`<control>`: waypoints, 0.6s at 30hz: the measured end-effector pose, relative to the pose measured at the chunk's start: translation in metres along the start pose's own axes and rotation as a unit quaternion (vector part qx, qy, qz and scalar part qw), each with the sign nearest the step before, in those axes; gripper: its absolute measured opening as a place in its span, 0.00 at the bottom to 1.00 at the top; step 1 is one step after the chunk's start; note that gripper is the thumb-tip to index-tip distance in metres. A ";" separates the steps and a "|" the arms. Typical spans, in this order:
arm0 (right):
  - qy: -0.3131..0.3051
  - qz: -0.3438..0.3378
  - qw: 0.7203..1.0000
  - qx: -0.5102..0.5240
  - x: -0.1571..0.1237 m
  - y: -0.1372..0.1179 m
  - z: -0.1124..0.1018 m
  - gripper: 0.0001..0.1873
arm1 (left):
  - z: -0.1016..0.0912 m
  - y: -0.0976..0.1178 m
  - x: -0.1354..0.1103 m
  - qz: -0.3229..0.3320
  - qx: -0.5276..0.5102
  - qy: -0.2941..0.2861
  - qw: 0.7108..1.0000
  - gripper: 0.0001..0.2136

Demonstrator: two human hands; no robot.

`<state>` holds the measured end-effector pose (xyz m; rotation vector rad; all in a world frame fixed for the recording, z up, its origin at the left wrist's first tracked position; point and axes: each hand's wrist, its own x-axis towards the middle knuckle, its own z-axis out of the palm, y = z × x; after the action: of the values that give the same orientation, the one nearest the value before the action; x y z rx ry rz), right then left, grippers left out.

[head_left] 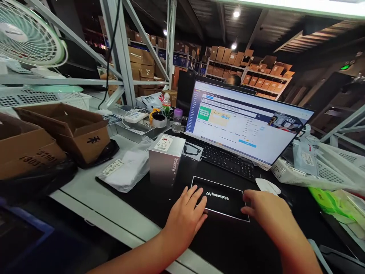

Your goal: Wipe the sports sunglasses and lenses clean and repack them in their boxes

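Observation:
A flat black box with white edges and the word "Wakening" lies on the black desk mat, its print upside down to me. My left hand rests on its left end, fingers stretched out and slightly apart. At the opposite end, my right hand has its thumb and forefinger bent around the right edge; its other fingers are hidden. Left of the flat box stands a taller grey box with a label on top. Beside that is a clear plastic bag with something white inside.
Behind the flat box are a keyboard and a lit monitor. A white mouse-shaped object lies near my right hand. Open cartons stand at left, near a purple-capped bottle. White baskets stand at right.

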<state>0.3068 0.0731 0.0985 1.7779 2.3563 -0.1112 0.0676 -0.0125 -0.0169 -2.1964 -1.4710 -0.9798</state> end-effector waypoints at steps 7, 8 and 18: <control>0.010 -0.250 0.944 0.216 0.015 0.006 0.014 0.21 | -0.055 -0.038 0.035 -0.044 0.036 0.278 0.959 0.28; -0.002 -0.254 0.940 0.226 0.020 -0.003 0.019 0.22 | -0.058 -0.049 0.044 -0.072 0.034 0.283 0.956 0.31; -0.029 -0.199 0.973 0.110 0.029 -0.051 0.033 0.22 | -0.023 -0.121 0.069 -0.276 0.026 0.227 0.934 0.33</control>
<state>0.2541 0.0804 0.0581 1.3303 2.7126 -0.4889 -0.0340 0.0717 0.0342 -1.3872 -1.8684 -1.4748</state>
